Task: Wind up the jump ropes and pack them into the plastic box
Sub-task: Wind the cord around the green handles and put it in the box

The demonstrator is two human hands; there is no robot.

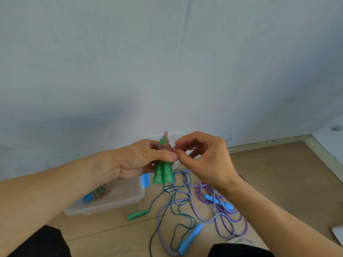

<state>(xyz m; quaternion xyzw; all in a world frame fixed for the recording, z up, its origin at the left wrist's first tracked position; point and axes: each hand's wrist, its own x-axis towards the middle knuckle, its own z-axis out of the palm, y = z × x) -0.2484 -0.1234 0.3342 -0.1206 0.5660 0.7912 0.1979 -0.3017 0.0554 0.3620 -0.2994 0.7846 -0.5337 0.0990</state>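
Note:
My left hand (141,160) grips a pair of green jump-rope handles (163,174) held side by side, with a reddish cord wound around their upper part (165,147). My right hand (206,160) pinches the loose end of that reddish cord just right of the handles. Below my left hand, the clear plastic box (128,198) sits on the wooden floor and holds one wound rope with a blue handle (89,197). Loose ropes lie tangled on the floor: a striped white-purple one (187,200) with blue handles (191,238), a purple one (239,216), and a dark blue cord (174,210) with a green handle (137,214).
The box's blue latch (145,179) sticks out at its right end. A pale wall rises right behind the box, with a baseboard (269,142) running right. My dark-clothed knees (42,243) frame the bottom edge. A white object (338,233) pokes in at the far right.

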